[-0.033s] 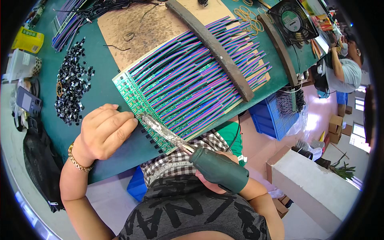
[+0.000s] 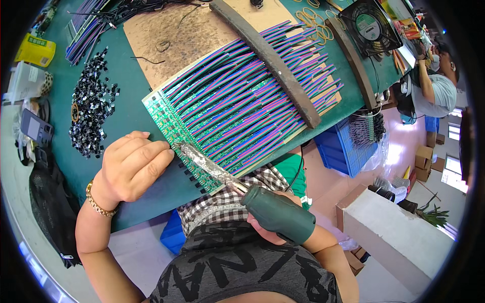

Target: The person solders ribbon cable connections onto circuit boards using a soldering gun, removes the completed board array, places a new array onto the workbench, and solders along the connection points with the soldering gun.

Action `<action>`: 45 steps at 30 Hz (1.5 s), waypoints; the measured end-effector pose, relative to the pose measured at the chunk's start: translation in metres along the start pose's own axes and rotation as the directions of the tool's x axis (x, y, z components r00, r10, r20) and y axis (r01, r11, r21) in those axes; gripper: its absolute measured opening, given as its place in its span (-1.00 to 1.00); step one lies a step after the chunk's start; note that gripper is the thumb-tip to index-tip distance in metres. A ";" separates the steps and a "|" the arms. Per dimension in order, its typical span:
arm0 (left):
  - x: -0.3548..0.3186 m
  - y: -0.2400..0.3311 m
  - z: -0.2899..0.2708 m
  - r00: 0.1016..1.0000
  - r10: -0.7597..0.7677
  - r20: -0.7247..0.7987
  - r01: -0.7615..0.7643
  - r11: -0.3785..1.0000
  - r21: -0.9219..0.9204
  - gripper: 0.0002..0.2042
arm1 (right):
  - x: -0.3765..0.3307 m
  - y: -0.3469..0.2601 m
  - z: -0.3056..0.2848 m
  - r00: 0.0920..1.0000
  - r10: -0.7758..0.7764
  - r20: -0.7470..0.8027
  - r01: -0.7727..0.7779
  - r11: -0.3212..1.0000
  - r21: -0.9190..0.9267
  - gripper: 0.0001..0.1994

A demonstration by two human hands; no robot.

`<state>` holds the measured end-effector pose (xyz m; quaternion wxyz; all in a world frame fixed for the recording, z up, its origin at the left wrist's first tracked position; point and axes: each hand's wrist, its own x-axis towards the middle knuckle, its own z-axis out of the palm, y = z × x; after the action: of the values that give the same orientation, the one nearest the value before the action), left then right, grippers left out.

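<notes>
A green circuit-board panel (image 2: 159,112) lies tilted on the table, with rows of blue, pink, black and green wires (image 2: 237,108) running across it. Small black connectors (image 2: 191,178) line its near left edge. At that edge my left hand (image 2: 136,164) is closed, thumb and fingertips pinched together; whatever lies between them is hidden. My right hand (image 2: 263,232) grips the thick dark green handle of a soldering iron (image 2: 278,214), whose handle covers most of the fingers. The iron's silvery wrapped shaft reaches the board's edge, its tip close beside my left fingertips.
A dark metal bar (image 2: 268,58) lies across the wires, and another bar (image 2: 353,63) sits to the right. Loose black connectors (image 2: 91,111) are heaped at left. A black fan (image 2: 371,28) stands far right, near rubber bands (image 2: 316,25). A co-worker (image 2: 437,86) is beyond.
The soldering iron's handle has shifted very slightly to the right. My left hand and the board look the same.
</notes>
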<state>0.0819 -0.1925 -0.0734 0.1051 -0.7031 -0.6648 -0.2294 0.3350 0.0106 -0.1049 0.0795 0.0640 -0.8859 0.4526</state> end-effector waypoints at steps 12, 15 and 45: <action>0.000 -0.001 0.000 1.000 0.002 -0.010 -0.002 1.000 -0.005 -0.77 | -0.003 -0.007 -0.004 0.950 0.301 0.084 -0.310 0.874 0.373 -0.87; -0.001 0.000 -0.001 1.000 -0.007 -0.005 0.007 1.000 -0.009 -0.78 | 0.001 -0.010 -0.003 0.897 0.425 0.123 -0.438 0.812 0.386 -0.89; -0.010 -0.018 -0.022 0.831 -0.539 -0.135 0.535 0.842 -0.071 -0.77 | -0.029 0.016 0.010 0.839 0.539 0.076 -0.510 0.731 0.454 -0.92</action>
<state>0.0600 -0.2093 -0.0614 0.0752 -0.4706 -0.8220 -0.3118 0.3595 0.0129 -0.1290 -0.0418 -0.1853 -0.7331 0.6531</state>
